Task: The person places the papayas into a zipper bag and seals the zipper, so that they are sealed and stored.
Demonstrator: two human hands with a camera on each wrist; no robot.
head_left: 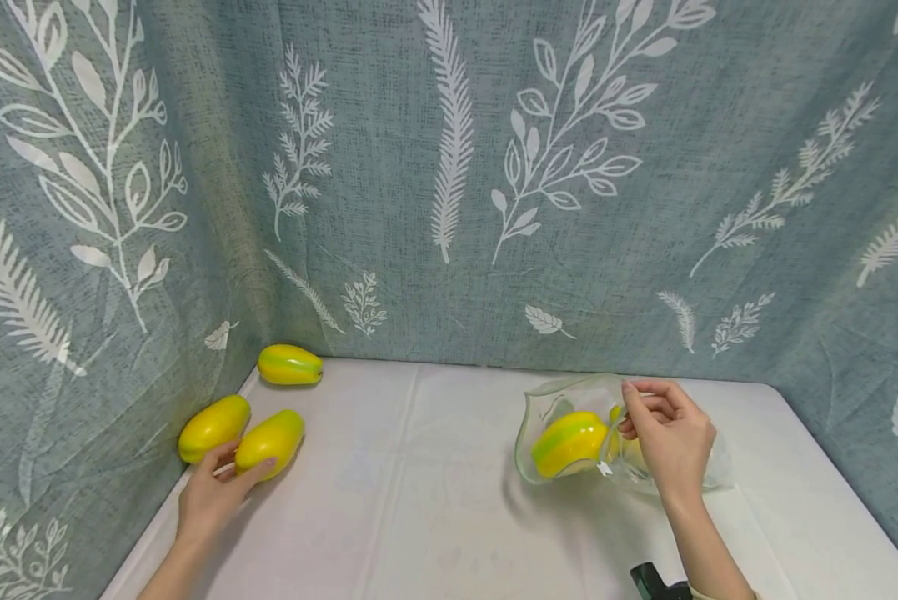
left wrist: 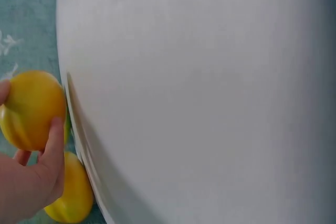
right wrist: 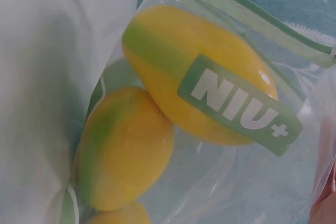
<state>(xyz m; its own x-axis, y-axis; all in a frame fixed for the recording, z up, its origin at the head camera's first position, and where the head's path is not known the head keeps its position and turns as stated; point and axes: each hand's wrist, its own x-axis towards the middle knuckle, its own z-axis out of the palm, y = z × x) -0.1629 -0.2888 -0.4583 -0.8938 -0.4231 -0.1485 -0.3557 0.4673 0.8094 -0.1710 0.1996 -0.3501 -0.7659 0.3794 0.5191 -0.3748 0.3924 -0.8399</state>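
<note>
My left hand (head_left: 212,500) grips a yellow-green papaya (head_left: 272,446) between thumb and fingers at the table's left side. In the left wrist view the papaya (left wrist: 32,111) sits in my fingers, with another papaya (left wrist: 73,190) below. Right beside it in the head view lies that papaya (head_left: 214,429). On the right, my right hand (head_left: 674,437) pinches the edge of a clear zip bag (head_left: 522,454), its mouth spread toward the left. Several papayas show inside the bag, one (head_left: 569,443) near the mouth; a green NIU+ label (right wrist: 239,103) shows in the right wrist view.
A further papaya (head_left: 289,365) lies at the table's back left corner, against the curtain. The white-covered table (head_left: 418,500) is bordered by a grey-green leaf-patterned curtain (head_left: 388,167) at the back and sides. A dark object (head_left: 651,581) is by my right wrist.
</note>
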